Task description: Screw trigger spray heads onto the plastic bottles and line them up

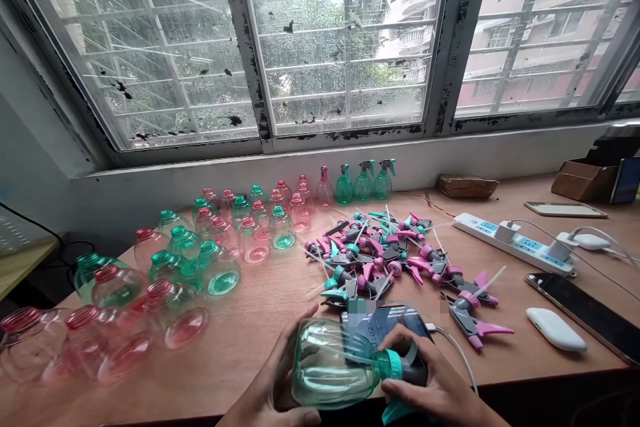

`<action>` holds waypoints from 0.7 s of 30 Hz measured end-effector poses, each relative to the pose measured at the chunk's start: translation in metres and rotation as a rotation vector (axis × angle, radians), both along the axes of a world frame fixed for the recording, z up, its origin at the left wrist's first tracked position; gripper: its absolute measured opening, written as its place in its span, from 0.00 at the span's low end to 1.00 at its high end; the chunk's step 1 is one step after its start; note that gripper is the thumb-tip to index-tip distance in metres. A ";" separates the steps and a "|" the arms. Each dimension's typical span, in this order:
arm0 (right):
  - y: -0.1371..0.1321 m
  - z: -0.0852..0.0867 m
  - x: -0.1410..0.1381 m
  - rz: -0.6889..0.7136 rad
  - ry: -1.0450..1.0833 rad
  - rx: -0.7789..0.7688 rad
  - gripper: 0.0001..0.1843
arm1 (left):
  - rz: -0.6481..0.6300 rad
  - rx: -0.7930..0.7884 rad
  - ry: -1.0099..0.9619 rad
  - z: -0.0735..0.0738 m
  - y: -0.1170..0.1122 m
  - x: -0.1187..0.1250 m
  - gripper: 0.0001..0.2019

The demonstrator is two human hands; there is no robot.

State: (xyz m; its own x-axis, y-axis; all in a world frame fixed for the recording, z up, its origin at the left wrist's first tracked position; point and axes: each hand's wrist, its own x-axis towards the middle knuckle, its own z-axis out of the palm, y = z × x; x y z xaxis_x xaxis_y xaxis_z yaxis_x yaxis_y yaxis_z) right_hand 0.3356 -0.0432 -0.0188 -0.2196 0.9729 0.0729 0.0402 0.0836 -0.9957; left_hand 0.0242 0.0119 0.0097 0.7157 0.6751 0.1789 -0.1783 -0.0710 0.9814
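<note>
Where the right hand grips, the grey sprayer is partly hidden

Clock bearings are running from view centre. At 12, a spotted, barred window is filling the wall. At 3, a brown packet and, farther out, a cardboard box are sitting. At 4, a white case is lying beside a dark phone. At 5, another phone is trailing a white cable.

Only the digits "02" can be read, on the phone's screen.
</note>
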 end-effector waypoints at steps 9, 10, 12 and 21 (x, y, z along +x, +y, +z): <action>-0.001 -0.003 0.002 -0.021 0.010 -0.005 0.27 | -0.009 0.087 0.013 -0.011 0.002 -0.004 0.50; -0.001 -0.003 0.002 -0.008 0.022 -0.015 0.27 | -0.003 0.110 0.017 -0.011 0.003 -0.004 0.52; -0.001 -0.003 0.001 0.013 0.051 -0.038 0.27 | 0.012 0.129 0.041 -0.009 0.003 -0.004 0.52; -0.001 -0.003 0.000 0.041 0.106 -0.058 0.26 | 0.041 0.080 0.063 0.002 -0.005 0.000 0.44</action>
